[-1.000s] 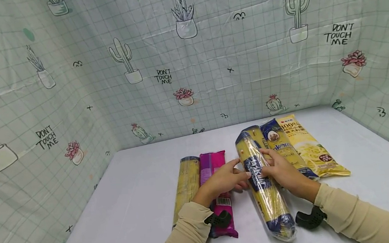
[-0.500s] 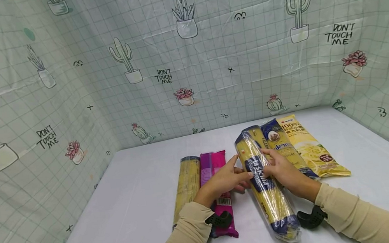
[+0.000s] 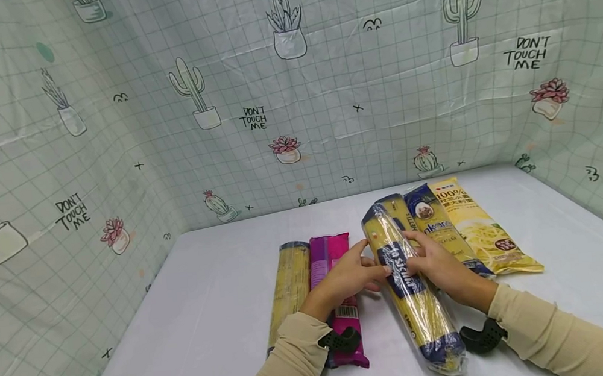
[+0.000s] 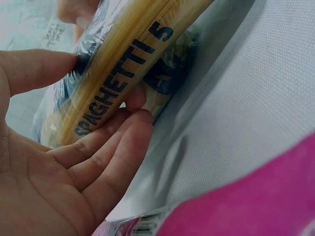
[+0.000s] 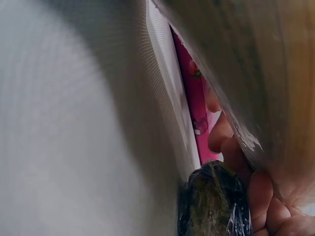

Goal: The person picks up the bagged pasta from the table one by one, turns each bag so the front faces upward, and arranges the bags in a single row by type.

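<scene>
A long clear packet of spaghetti (image 3: 424, 315) with a dark blue label lies lengthwise mid-table, held from both sides at the label. My left hand (image 3: 373, 263) grips its left side, thumb on top and fingers curled underneath. My right hand (image 3: 416, 254) grips the right side the same way. In the left wrist view the packet (image 4: 129, 69) reads "SPAGHETTI 5", with my fingers (image 4: 106, 157) beneath it and my thumb (image 4: 34, 69) against its side. The right wrist view is blurred: the packet (image 5: 246, 59) fills the top right, with fingers (image 5: 268, 196) under it.
On the white table (image 3: 210, 312), an olive-yellow noodle packet (image 3: 290, 280) and a pink packet (image 3: 329, 252) lie to the left. A yellow packet (image 3: 400, 207), a dark blue one (image 3: 438, 226) and a wide yellow one (image 3: 487, 232) lie to the right. Cactus-print cloth walls (image 3: 292, 92) enclose three sides.
The spaghetti packet has turned slightly between my hands: its near end has swung a little right, its far end a little left. Both hands keep their grip.
</scene>
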`<action>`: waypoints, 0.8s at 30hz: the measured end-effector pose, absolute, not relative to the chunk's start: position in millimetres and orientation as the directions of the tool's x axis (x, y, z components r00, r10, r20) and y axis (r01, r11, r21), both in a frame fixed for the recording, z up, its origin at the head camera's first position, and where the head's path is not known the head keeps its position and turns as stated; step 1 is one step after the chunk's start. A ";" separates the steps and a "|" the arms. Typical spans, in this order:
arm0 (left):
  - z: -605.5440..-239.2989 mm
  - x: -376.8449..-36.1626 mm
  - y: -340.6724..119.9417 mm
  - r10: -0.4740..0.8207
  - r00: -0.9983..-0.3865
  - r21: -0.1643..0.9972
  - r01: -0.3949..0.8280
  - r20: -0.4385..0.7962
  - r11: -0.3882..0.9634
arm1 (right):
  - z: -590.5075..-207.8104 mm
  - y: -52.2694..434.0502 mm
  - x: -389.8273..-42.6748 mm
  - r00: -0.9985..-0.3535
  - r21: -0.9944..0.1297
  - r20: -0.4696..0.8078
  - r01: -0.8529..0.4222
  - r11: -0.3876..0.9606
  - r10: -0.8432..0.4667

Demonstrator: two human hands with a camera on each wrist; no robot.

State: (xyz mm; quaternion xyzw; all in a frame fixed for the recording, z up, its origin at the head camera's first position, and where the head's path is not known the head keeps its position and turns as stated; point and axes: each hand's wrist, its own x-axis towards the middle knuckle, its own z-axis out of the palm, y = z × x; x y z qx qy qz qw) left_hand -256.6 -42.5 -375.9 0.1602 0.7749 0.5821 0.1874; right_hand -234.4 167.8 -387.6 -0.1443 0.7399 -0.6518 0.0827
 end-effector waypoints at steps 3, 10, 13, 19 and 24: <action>-375.2 -255.9 -42.4 0.438 -0.893 0.958 0.025 -0.106 0.285 | -387.1 167.6 -234.4 -0.944 -0.988 0.064 -0.106 0.113 -0.325; -375.2 -255.5 -40.7 0.391 -0.916 0.955 0.029 -0.094 0.296 | -387.1 167.2 -234.5 -0.937 -0.988 0.060 -0.106 0.115 -0.345; -375.4 -256.4 -40.0 0.372 -0.924 0.953 0.034 -0.085 0.302 | -387.5 167.5 -234.9 -0.933 -0.983 0.066 -0.122 0.137 -0.354; -377.1 -257.9 -39.9 0.346 -0.935 0.954 0.037 -0.072 0.298 | -387.6 168.9 -235.4 -0.922 -0.974 0.072 -0.147 0.173 -0.379; -377.4 -258.1 -39.9 0.318 -0.945 0.954 0.025 -0.076 0.299 | -388.1 168.0 -234.2 -0.927 -0.962 0.063 -0.155 0.226 -0.369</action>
